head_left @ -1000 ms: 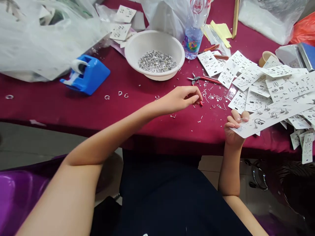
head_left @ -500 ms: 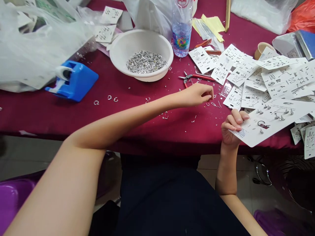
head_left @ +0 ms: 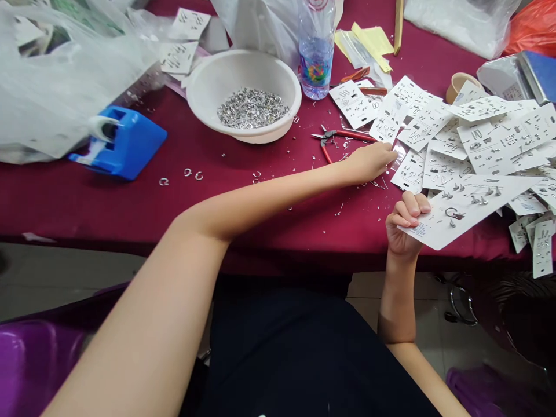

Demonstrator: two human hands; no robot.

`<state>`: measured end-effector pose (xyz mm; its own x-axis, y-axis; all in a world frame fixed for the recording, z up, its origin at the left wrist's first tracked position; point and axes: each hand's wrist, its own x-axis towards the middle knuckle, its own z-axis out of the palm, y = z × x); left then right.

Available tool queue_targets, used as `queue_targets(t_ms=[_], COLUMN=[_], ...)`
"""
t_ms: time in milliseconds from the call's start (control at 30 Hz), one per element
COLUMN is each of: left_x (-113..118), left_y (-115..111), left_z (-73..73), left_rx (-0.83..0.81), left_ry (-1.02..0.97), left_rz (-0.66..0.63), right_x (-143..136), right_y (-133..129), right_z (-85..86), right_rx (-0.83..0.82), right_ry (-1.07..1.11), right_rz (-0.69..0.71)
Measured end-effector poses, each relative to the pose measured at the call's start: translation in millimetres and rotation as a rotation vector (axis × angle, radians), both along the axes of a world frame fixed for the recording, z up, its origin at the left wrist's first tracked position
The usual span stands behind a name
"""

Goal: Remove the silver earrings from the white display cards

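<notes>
My left hand (head_left: 369,163) reaches across the dark red tablecloth (head_left: 130,202), fingers drawn together, fingertips at a small clear plastic sleeve (head_left: 400,159) and scattered tiny metal pieces (head_left: 377,184). Whether it holds one is hidden. My right hand (head_left: 403,226) grips the lower left corner of a long white card (head_left: 469,205) with small metal fittings pinned on it, held at the table's front edge. Red-handled pliers (head_left: 343,136) lie just beyond my left hand.
A white bowl (head_left: 204,75) of metal rings stands at the back, a water bottle (head_left: 316,52) beside it. A blue tape dispenser (head_left: 121,142) and a plastic bag (head_left: 52,75) lie left. Several white cards (head_left: 490,133) pile up on the right, near a tape roll (head_left: 456,86).
My left hand has slid rightward along the cloth, from the loose metal pieces to the clear sleeve by the cards. My right hand keeps the card, shifted slightly.
</notes>
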<state>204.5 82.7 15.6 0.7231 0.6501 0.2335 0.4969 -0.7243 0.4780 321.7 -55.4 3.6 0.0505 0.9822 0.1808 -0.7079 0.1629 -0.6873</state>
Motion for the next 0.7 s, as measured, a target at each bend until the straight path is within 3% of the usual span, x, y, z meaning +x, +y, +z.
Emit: queue_targets(t_ms=[300, 433, 567, 700], left_x=[25.8, 24.7, -1.9, -48.6], left_y=[-3.5, -7.6, -30.8, -82.0], left_z=[5.4, 10.3, 18.4, 34.2], left_rx=[-0.052, -0.111, -0.234, -0.455], left_ry=[0.125, 0.031, -0.288, -0.672], left_rz=[0.109, 0.091, 0.037, -0.020], right_x=[-10.4, -18.1, -24.0, -35.3], right_y=[-1.3, -6.3, -10.9, -14.4], right_z=[11.9, 19.8, 25.5, 25.9], right_rx=[0.047, 0.067, 0.061, 0.074], right_ry=[-0.110, -0.173, -0.232, -0.197], right_rz=[0.021, 0.045, 0.028, 0.086])
